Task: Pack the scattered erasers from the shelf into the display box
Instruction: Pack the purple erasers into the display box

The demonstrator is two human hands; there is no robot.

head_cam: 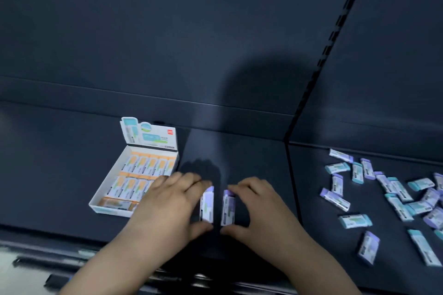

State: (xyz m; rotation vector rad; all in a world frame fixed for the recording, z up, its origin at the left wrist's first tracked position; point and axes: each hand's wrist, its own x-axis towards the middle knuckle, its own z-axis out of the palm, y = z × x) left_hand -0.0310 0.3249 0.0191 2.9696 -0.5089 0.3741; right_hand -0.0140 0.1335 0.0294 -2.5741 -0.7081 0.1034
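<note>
A purple eraser (207, 203) pinched in the left hand (167, 203) sits just beside a second purple eraser (227, 208) gripped by the right hand (261, 208), near the shelf's (251, 151) front edge, between the partly filled display box (109, 209) and loose erasers (334, 199) scattered rightward.

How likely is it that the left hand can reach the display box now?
Probably yes. The left hand is right beside the display box, overlapping its right edge, with nothing between them. Its grip holds a purple eraser, though.

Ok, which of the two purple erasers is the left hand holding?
The eraser nearer the display box; the left hand grips it, the right hand the other eraser.
</note>
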